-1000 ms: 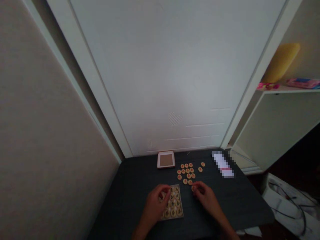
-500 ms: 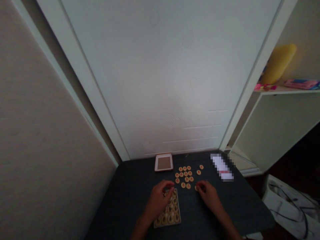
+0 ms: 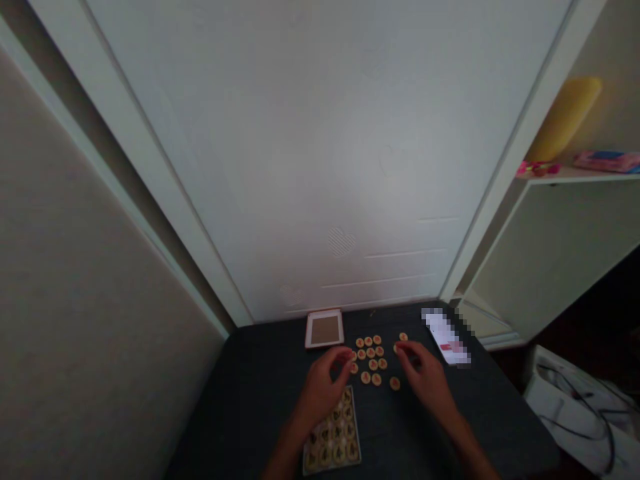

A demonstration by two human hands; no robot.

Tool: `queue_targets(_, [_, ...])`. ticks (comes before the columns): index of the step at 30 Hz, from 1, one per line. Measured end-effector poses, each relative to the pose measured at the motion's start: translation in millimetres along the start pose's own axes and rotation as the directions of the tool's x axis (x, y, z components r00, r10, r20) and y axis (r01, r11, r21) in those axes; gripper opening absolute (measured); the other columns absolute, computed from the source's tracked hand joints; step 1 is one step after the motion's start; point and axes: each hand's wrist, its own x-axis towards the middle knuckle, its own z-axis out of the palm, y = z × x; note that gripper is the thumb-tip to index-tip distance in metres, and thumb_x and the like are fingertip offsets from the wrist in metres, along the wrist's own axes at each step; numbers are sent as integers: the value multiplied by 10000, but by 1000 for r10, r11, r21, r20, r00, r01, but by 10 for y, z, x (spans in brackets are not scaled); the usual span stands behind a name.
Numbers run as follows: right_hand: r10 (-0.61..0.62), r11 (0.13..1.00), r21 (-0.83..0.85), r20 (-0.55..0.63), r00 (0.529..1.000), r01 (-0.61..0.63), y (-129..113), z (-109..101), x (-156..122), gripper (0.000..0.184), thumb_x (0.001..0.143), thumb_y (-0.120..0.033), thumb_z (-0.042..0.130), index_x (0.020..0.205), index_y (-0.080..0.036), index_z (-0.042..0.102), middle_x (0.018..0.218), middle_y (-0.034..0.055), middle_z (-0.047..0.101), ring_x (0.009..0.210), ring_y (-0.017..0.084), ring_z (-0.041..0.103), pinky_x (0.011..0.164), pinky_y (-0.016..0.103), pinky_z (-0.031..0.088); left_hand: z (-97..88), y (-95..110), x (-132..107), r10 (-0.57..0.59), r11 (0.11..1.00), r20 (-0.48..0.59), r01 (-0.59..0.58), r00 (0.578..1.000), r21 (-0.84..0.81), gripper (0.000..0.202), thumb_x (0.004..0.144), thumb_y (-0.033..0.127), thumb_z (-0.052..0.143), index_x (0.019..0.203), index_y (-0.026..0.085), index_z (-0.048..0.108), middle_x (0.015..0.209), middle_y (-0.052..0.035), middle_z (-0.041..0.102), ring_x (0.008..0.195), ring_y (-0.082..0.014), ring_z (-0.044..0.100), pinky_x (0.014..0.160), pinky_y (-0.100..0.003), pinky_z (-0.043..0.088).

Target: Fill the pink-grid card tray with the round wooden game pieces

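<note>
I see the left hand [image 3: 325,381] arched over the tray [image 3: 357,427], thumb and fingertips close together, and the right hand [image 3: 426,375] loosely curled with its pinch at a loose disc [image 3: 396,348]; I can't tell whether either grips anything. Dark-marked discs [image 3: 339,454] sit snug in the tray's rows, while red-marked discs [image 3: 371,353] lie just beyond the hands, face up, probably for easy reading. Farther back, a shallow box [image 3: 325,330] rests near the white panel [image 3: 320,200], seemingly clear of the hands.
</note>
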Motion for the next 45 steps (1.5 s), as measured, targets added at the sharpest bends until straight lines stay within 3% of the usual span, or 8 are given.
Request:
queue_targets(8, [-38,999,-16,20,999,38,-1,67,143,335,910,-463,582,1110,-235,725,1075,83,747,883,248,702,769,364,555,-39,10,-64,10,1000,31,-10,999,14,232,940,349,600,1142,274,686,1095,-29,757,983,-202,702,908,-340,546])
queue_targets(16, [-47,991,-117,193,980,71,92,230,303,257,902,-364,574,1050,-226,732,977,61,757,853,224,697,805,348,536,96,-315,72,23,992,93,-35,995,125,236,921,271,600,1140,248,686,1138,-45,741,1047,-216,684,971,-375,519])
queue_targets(21, [-62,985,-137,294,954,106,104,268,151,171,856,-299,640,967,-217,741,903,46,748,816,210,687,805,327,522,137,-379,123,34,986,149,-57,988,154,218,913,274,611,1109,258,703,1140,-35,745,1076,-216,675,998,-367,497])
queue_targets(25, [-86,971,-181,354,931,159,86,310,-72,127,842,-256,655,943,-226,727,951,49,738,921,226,674,859,327,505,43,-443,179,16,983,184,-50,983,177,228,881,270,641,1098,257,709,1105,-28,756,1027,-208,690,955,-341,510])
queue_targets(31, [-155,925,-255,418,895,280,65,374,-221,110,867,-191,615,924,-227,701,1001,49,715,989,226,643,918,334,483,-288,-511,213,-14,974,175,-27,984,226,224,882,274,619,1084,243,713,1049,-37,767,1001,-213,697,915,-327,513])
queue_targets(36, [-159,909,-317,335,929,270,132,343,90,194,920,-241,579,1061,-225,711,1097,79,718,1054,231,646,969,353,475,-399,-399,202,18,968,183,-63,983,245,222,915,315,590,1092,251,707,1056,-24,766,983,-198,701,893,-302,513])
queue_targets(41, [-112,900,-366,328,938,235,212,299,560,232,904,-218,571,1079,-194,720,1080,104,732,1065,255,651,978,374,465,-189,-287,241,39,956,233,-104,972,275,212,911,308,599,1084,252,707,1036,-11,767,950,-179,702,873,-278,513])
queue_targets(45, [-108,898,-360,376,920,252,244,308,759,241,878,-176,579,1064,-192,732,1077,94,742,1069,244,654,989,351,454,-17,-262,258,31,932,256,-121,966,341,225,886,270,621,1097,252,698,1080,-25,754,1000,-199,687,892,-295,504])
